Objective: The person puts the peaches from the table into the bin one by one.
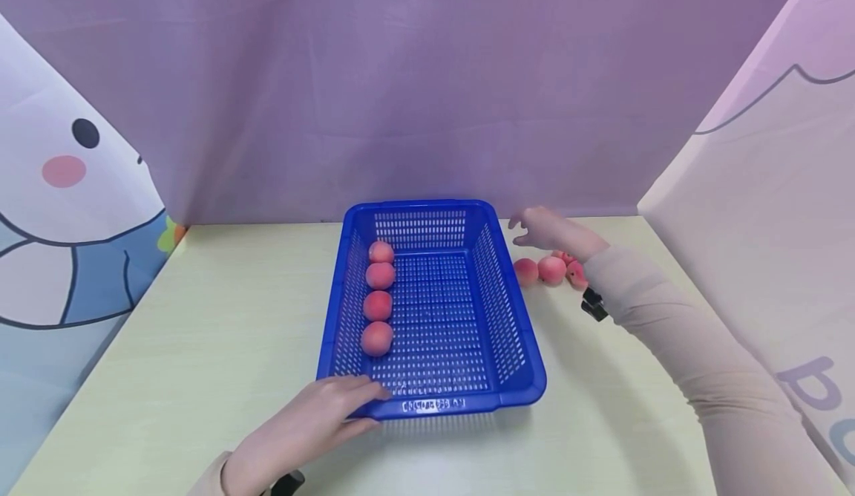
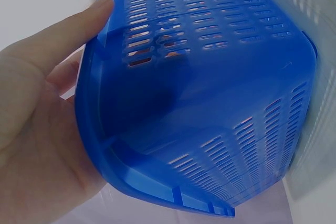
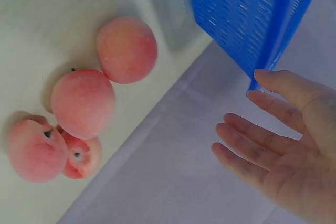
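Note:
A blue plastic basket (image 1: 437,405) with slotted walls stands in the middle of the table. Along its left side, several pinkish-red peaches (image 1: 378,305) lie in a row. My left hand (image 1: 320,414) grips the rim at the near left corner, thumb (image 2: 84,27) outside and fingers over the edge. Beyond the basket's far right side, my right hand (image 1: 544,229) is held above the table with loosely bent, spread fingers and nothing in them. In the right wrist view its thumb and forefinger overlap the basket's corner. Several more peaches (image 3: 83,103) lie in a cluster below that hand.
The pale table (image 1: 234,318) meets a purple cloth backdrop (image 1: 427,95) right behind the basket. Printed cloth panels (image 1: 73,206) rise at the left and right sides. My right sleeve (image 1: 701,362) covers part of the peach cluster in the head view.

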Available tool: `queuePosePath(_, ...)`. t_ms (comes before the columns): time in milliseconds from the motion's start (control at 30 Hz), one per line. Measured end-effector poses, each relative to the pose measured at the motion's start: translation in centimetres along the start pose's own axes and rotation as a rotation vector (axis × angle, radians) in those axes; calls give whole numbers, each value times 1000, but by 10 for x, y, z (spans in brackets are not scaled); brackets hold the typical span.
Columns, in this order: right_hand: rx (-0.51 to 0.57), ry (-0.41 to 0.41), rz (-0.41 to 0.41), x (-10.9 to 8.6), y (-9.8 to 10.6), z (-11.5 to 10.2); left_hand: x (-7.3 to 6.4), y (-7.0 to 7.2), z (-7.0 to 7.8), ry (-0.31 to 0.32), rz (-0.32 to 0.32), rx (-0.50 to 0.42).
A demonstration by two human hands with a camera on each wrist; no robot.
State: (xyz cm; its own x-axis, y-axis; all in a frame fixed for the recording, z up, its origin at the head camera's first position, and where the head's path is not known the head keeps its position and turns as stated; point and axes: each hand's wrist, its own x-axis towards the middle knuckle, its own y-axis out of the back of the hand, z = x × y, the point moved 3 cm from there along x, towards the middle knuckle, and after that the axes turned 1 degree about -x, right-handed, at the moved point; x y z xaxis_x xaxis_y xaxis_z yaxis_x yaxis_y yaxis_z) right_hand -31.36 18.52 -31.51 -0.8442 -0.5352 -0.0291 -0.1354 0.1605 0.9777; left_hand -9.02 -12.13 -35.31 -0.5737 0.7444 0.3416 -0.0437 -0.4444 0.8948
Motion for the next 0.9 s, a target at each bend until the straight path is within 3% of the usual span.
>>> queuePosePath(200, 85, -47, -29, -4, -11, 4, 1, 0, 0, 9, -10, -6)
queuePosePath(533, 69, -92, -103, -5, -25, 10, 1, 0, 0, 5, -11, -16)
queuePosePath(900, 96, -81, -147, -7, -38, 16, 1, 0, 1, 10, -8, -9)
